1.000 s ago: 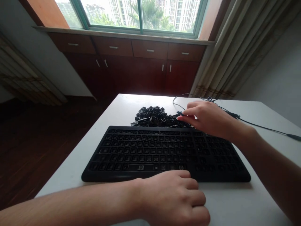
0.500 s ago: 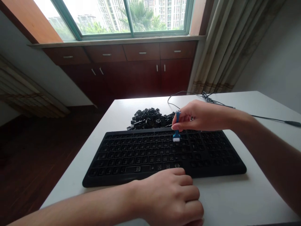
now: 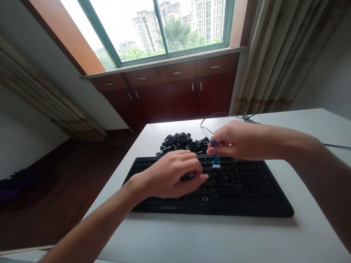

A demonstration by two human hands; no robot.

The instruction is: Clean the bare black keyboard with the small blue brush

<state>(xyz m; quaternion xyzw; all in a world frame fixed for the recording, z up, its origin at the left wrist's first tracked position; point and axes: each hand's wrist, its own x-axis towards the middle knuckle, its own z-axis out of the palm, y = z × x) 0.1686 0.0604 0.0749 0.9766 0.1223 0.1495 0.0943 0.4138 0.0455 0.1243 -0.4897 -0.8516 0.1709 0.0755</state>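
A black keyboard [image 3: 246, 193] with its keycaps removed lies across the white table [image 3: 208, 237]. Behind it sits a pile of loose black keycaps [image 3: 181, 142]. My right hand [image 3: 238, 140] pinches a small blue brush [image 3: 215, 160] upright, its white bristles just above the upper rows of the keyboard. My left hand [image 3: 172, 173] hovers over the keyboard's middle, fingers extended toward the brush, holding nothing that I can see.
A black cable [image 3: 236, 117] runs over the table's far right part. Dark wooden cabinets [image 3: 175, 91] stand under a window beyond the table, and a curtain [image 3: 282, 54] hangs at the right. Wooden floor lies to the left.
My left hand has lifted from the table in front of the keyboard and moved over its middle. The right hand, which picked the brush up a second ago, holds it at the upper rows.
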